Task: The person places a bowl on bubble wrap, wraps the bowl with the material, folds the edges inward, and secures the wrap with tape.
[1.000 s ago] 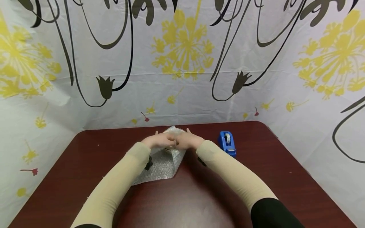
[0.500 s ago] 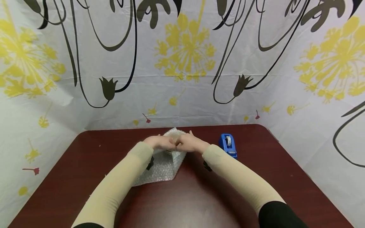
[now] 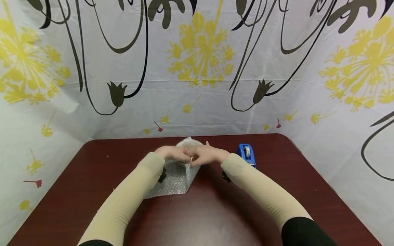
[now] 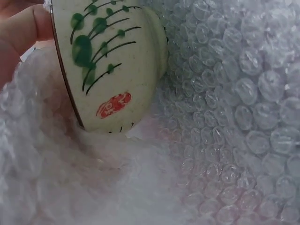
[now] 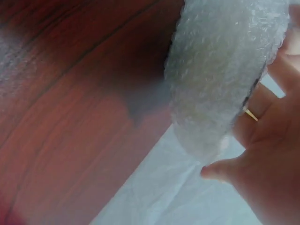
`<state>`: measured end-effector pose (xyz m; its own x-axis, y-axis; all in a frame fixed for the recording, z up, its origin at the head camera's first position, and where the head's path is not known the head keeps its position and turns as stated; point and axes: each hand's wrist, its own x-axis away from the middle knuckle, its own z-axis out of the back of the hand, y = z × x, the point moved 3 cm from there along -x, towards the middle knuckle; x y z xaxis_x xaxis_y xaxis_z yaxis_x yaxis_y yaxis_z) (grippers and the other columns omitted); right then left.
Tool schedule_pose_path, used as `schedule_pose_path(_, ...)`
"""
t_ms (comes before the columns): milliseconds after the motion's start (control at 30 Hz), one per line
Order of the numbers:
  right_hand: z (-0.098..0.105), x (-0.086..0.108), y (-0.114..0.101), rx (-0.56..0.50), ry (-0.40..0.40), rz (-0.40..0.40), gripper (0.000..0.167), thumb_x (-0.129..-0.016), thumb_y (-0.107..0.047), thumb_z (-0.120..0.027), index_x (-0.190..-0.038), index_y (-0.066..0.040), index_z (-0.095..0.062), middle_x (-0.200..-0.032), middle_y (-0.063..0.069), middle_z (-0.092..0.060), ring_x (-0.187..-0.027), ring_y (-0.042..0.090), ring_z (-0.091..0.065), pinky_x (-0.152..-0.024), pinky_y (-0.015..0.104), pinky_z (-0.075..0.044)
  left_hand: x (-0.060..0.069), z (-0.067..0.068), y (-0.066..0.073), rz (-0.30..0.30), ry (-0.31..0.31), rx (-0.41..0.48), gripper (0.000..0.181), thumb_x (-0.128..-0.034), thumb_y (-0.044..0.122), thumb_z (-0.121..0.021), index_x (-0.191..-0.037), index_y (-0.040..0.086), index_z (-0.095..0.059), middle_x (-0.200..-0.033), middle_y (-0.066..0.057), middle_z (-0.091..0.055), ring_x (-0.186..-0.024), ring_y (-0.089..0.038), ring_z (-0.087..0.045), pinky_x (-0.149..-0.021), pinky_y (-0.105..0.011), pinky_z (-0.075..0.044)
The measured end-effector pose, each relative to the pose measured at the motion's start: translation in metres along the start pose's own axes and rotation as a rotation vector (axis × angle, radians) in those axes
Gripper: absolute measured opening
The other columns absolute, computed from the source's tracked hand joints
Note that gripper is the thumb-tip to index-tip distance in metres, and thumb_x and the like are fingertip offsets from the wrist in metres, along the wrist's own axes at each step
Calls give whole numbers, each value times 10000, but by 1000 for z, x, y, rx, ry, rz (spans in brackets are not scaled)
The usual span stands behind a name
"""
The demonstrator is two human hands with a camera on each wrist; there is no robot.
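Observation:
A cream bowl with green leaves and a red mark (image 4: pixel 112 61) lies tilted on its side in bubble wrap (image 3: pixel 172 182). My left hand (image 3: pixel 173 153) grips it, with fingers (image 4: pixel 28 26) at the rim in the left wrist view. My right hand (image 3: pixel 209 154) is close beside the left, at the bowl's other side. In the right wrist view, wrap (image 5: pixel 220 70) covers that side of the bowl, and the right hand (image 5: pixel 272 140), wearing a ring, holds the wrapped edge with one digit sticking out. Some fingertips are hidden.
A blue tape dispenser (image 3: pixel 247 155) stands right of the hands on the dark red table (image 3: pixel 197 218). Patterned white cloth (image 3: pixel 197 112) hangs behind the table and at both sides.
The right hand has shifted slightly to the right, and its fingers look more spread than before. Between the hands, more of the wrap shows. The left hand stays at the bowl.

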<state>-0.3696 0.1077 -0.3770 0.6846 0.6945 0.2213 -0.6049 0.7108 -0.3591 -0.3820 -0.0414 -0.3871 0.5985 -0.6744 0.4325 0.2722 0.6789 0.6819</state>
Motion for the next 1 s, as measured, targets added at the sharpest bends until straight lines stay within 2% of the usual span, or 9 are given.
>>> schedule_pose_path(100, 1, -2, -6, 88, -56, -63, 608, -845, -401, -684, -1391, -173, -544, -1221, -33, -648, -1196, 197, -543, -1094, 658, 36, 0, -1, -1, 5, -12, 79, 640, -938, 209, -461, -1526, 46, -267, -1603, -151, -80, -1463, -269, -59, -1161, -409, -159)
schedule_pose_path(300, 0, -10, -13, 175, -176, -175, 314, -738, -307, -793, -975, -138, -673, -926, -29, -635, -935, 169, -581, -1071, 698, 3, -4, 2, 3, -56, -44, 44, 510, -924, 197, -414, -1401, 18, -422, -1554, -85, -244, -1343, -177, -265, -1047, -297, -269)
schedule_pose_path(367, -1, -11, -13, 181, -209, -206, 356, -724, -237, -808, -1050, -168, -684, -871, -34, -628, -936, 164, -574, -1067, 702, 6, -6, 5, 3, -85, -43, 2, 423, -943, 212, -400, -1292, -15, -475, -1457, -95, -383, -1238, -189, -370, -984, -301, -325)
schedule_pose_path(467, -3, -11, -15, 203, -238, -220, 628, -730, -156, -798, -1318, -265, -606, -1111, -71, -653, -1189, 185, -521, -1054, 713, 30, -1, 13, 3, -83, -22, -27, 436, -995, 250, -369, -1341, 21, -505, -1428, -95, -448, -1279, -210, -411, -1051, -346, -335)
schedule_pose_path(567, -6, -13, -17, 243, -245, -207, 773, -749, -133, -786, -1438, -310, -484, -1423, -48, -485, -1380, 231, -340, -1039, 734, 16, 15, 25, 0, -57, 26, -53, 461, -1024, 281, -336, -1403, 78, -501, -1452, -101, -445, -1348, -274, -379, -1104, -428, -297)
schedule_pose_path(733, -12, -13, -15, 295, -249, -199, 764, -787, -168, -795, -1451, -338, -457, -1527, 31, -345, -1364, 243, -367, -1046, 734, -47, 57, 46, -5, -88, 90, -68, 469, -1031, 171, -342, -1495, 131, -388, -1539, -112, -321, -1394, -308, -305, -1114, -488, -265)
schedule_pose_path(800, -12, -13, -14, 310, -245, -199, 775, -790, -179, -801, -1455, -351, -445, -1531, 34, -338, -1342, 242, -396, -1049, 731, -61, 74, 51, -9, -102, 137, -149, 541, -1007, 101, -405, -1533, 185, -313, -1567, -92, -268, -1415, -300, -263, -1112, -491, -268)
schedule_pose_path(867, -12, -13, -12, 320, -237, -200, 778, -790, -182, -806, -1454, -361, -442, -1525, 35, -346, -1324, 247, -415, -1046, 734, -66, 89, 53, -17, -114, 212, -313, 654, -977, 66, -491, -1554, 249, -244, -1583, -96, -225, -1428, -311, -232, -1098, -526, -278)
schedule_pose_path(1000, -11, -15, -10, 324, -220, -202, 765, -781, -180, -817, -1437, -365, -468, -1508, 34, -368, -1281, 256, -451, -1038, 743, -66, 108, 49, -43, -143, 418, -803, 870, -889, 160, -717, -1553, 357, -190, -1585, -82, -227, -1399, -306, -311, -1065, -595, -291)
